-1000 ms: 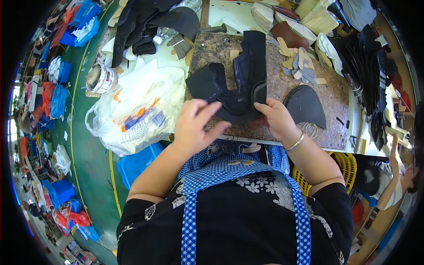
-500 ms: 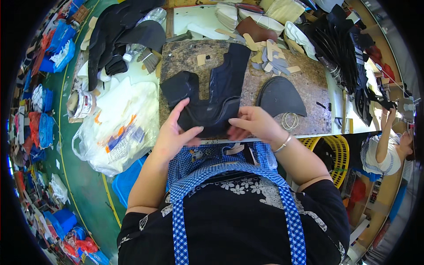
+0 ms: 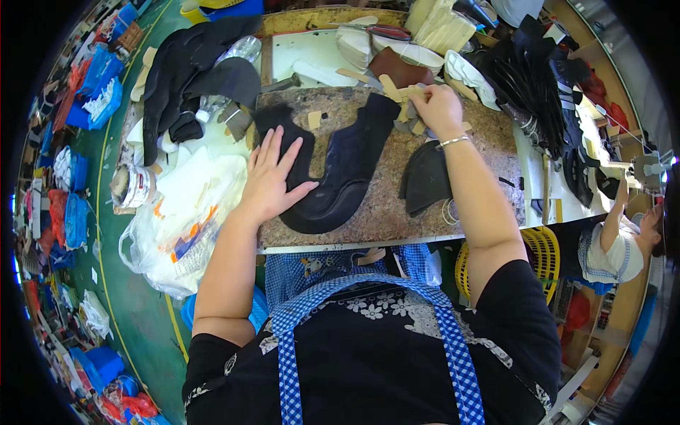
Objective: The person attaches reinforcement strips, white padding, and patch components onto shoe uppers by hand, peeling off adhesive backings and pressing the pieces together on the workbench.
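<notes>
A black U-shaped shoe-upper piece (image 3: 347, 184) lies flat on the worn board (image 3: 389, 209), its curved end toward me. My left hand (image 3: 273, 177) rests on its left side, fingers spread and holding nothing. My right hand (image 3: 439, 112) reaches to the pile of small tan and grey strips (image 3: 405, 126) at the far right of the board. Its fingers are pinched together at the pile; what is between them, if anything, is hidden. Partly behind my right forearm sits a stack of black rounded pieces (image 3: 426, 177).
Black material (image 3: 191, 78) and a plastic bag of white pieces (image 3: 188, 212) lie to the left. Bundled black strips (image 3: 531, 71) stand at the far right. A yellow basket (image 3: 542, 258) is below the table's right side. Another person (image 3: 616, 241) sits further right.
My right hand has left the black upper and moved up and right to the strips. The upper now lies flatter, its curve toward me, and my left hand has spread flat on it.
</notes>
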`<state>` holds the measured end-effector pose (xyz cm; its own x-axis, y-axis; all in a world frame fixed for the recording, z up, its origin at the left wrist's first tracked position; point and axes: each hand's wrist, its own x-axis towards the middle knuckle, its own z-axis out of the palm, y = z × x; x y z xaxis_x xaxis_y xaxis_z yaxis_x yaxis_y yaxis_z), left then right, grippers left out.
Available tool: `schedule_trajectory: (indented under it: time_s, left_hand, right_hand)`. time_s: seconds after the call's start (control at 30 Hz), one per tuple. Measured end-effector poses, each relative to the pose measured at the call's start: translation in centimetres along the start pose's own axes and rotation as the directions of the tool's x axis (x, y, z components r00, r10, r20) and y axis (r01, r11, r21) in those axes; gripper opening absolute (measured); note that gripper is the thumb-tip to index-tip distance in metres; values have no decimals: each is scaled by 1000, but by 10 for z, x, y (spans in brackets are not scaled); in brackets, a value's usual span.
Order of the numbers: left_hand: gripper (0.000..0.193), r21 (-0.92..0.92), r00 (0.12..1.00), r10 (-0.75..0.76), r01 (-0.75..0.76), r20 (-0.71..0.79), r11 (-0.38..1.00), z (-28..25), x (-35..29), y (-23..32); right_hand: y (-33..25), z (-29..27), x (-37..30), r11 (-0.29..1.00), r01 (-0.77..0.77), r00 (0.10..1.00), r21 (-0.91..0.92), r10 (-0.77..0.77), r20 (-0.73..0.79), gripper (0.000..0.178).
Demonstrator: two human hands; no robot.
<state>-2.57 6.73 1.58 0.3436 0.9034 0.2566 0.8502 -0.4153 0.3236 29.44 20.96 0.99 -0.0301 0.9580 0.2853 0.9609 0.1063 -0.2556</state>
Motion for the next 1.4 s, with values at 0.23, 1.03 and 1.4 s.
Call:
schedule_trajectory:
  time_s: [0.23, 1.03, 1.4]
  left_hand:
    - [97, -19, 968, -218, 222, 123, 975, -11, 9, 13]
    - [25, -927, 929, -369, 117, -25, 357, 34, 48, 40]
    - [12, -886, 950, -313, 125, -23, 447, 22, 59, 39]
  right_hand:
    - [6, -2, 11, 985, -142, 989, 96, 146, -35, 19]
    - [-106, -27, -97, 613, 728, 669, 306, -539, -512, 23]
    - [-65, -8, -43, -202, -176, 820, 963, 511, 257, 12]
